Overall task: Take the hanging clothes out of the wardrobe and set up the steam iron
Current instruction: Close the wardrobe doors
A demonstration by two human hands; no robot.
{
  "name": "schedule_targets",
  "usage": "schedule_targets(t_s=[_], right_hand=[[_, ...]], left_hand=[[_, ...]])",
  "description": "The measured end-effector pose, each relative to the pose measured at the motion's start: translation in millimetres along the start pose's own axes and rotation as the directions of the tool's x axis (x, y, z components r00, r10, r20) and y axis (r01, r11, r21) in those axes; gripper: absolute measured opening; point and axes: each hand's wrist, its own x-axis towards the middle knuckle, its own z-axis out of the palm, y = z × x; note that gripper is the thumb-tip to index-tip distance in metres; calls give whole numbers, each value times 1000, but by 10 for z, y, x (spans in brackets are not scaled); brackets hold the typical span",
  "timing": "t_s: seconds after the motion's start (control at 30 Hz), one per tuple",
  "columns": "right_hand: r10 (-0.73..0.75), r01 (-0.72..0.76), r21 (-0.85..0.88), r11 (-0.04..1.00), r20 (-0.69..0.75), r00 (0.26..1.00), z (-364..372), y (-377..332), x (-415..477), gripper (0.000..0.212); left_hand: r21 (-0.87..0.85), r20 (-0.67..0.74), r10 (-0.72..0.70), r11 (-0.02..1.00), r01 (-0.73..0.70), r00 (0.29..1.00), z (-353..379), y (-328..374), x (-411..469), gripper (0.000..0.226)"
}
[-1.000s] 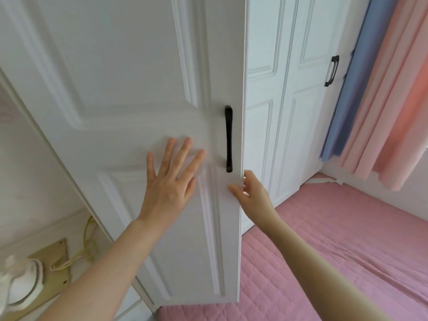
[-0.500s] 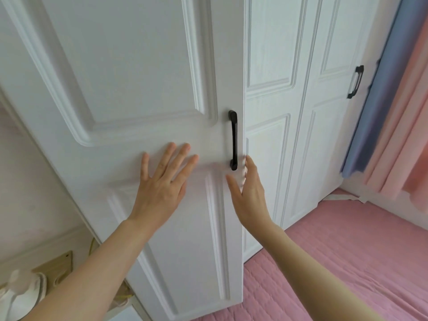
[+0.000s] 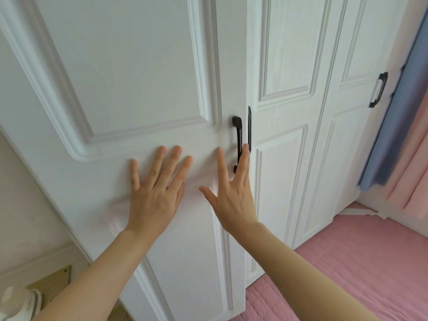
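Note:
A white panelled wardrobe door fills the left and centre of the view, with a black bar handle near its right edge. My left hand lies flat on the door, fingers spread. My right hand is also flat with straight fingers, its fingertips beside the handle at the door's edge. A white rounded appliance, partly cut off, sits at the bottom left corner. No hanging clothes are visible.
Two more white wardrobe doors stand to the right, the far one with a black handle. Blue and pink curtains hang at the right edge. A pink quilted bedcover spreads below. A tan wooden board lies at lower left.
The door has swung toward its frame under both palms. My right hand has moved from the door's edge onto its face beside the handle. The view has shifted left and up.

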Motion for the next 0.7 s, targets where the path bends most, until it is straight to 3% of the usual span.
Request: schedule_targets(t_s=[0.37,0.7], right_hand=[[-85,84,14,996,6,996,298,168,279,80],[-93,93,6,996,-15,996,459,222,352,89]], left_hand=[[100,-13,-5,995,6,1000,244,-49,25,52],[191,-19,20,981,-16,1000,374,-78,21,54]])
